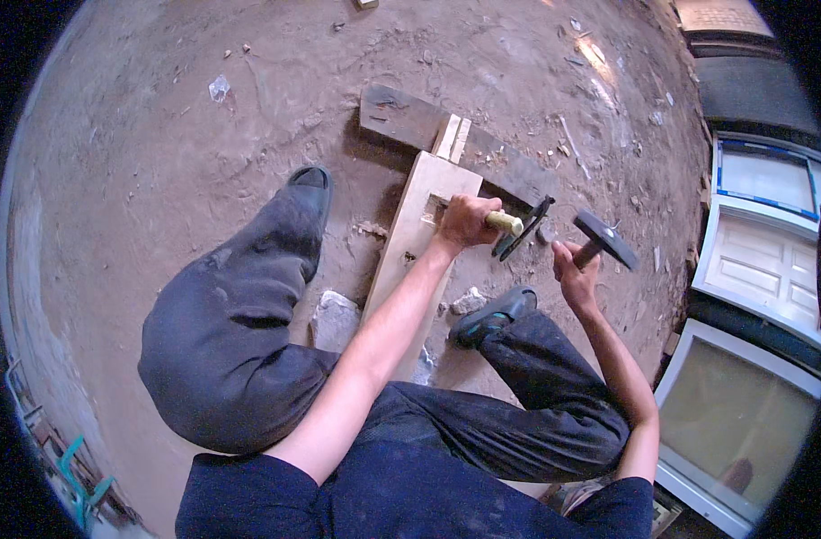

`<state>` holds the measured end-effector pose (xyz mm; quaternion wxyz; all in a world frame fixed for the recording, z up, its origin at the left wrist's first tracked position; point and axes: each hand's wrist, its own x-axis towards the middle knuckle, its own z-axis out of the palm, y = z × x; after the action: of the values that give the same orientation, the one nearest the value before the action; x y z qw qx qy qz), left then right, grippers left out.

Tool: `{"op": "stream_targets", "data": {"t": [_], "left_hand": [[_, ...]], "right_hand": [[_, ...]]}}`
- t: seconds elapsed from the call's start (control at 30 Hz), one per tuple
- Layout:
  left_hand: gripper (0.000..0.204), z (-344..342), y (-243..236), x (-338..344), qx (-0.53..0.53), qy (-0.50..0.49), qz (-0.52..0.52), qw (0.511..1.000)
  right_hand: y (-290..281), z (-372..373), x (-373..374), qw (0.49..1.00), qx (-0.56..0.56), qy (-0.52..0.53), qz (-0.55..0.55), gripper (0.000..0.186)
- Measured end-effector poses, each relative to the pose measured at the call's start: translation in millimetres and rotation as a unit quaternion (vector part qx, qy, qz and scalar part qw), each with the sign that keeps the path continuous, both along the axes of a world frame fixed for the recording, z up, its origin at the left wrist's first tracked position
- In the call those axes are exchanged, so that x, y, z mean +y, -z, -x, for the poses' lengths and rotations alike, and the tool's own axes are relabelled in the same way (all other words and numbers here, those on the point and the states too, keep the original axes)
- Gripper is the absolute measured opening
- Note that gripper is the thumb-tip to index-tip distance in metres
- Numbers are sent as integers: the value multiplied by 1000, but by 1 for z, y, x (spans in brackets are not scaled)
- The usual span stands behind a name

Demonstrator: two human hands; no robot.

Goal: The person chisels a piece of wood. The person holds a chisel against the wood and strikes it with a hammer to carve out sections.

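My left hand (pixel 469 222) is closed round a chisel (pixel 505 223) with a pale yellowish handle. The chisel's blade is mostly hidden by the hand, beside a rectangular recess cut in a pale wooden board (pixel 417 229). To the right, my right hand (pixel 576 274) grips a hammer (pixel 608 241) by its handle, close under the dark head. The hammer is raised, apart from the chisel. The board runs from between my legs to a dark plank (pixel 397 117) lying crosswise under its far end.
A dark curved strip (pixel 523 229) is just right of the chisel handle. Pale stone blocks (pixel 337 321) lie by the board on the dirt floor (pixel 204 162). Framed panels (pixel 738 413) line the right side. Wood chips are scattered beyond the plank.
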<state>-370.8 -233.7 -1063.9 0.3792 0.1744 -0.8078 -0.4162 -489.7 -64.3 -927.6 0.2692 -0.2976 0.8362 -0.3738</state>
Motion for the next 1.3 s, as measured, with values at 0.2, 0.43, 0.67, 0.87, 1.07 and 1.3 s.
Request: {"op": "stream_targets", "data": {"t": [0.2,0.43,0.67,0.87,1.07,1.3], "left_hand": [[17,2,6,1,24,39,18,999],[21,6,19,10,14,59,27,998],[21,5,4,1,29,5,6,1000],[29,1,4,-2,-3,-6,-3,1000],[34,9,1,-1,27,5,-16,999],[38,5,4,-3,20,-9,-7,1000]], "right_hand": [[19,3,4,983,81,-135,-93,37],[12,2,24,966,162,-202,-25,28],[34,14,41,996,64,-14,58,35],[27,16,15,982,127,-55,-125,28],[47,30,47,998,8,3,56,29],[23,16,22,978,126,-114,-121,24]]}}
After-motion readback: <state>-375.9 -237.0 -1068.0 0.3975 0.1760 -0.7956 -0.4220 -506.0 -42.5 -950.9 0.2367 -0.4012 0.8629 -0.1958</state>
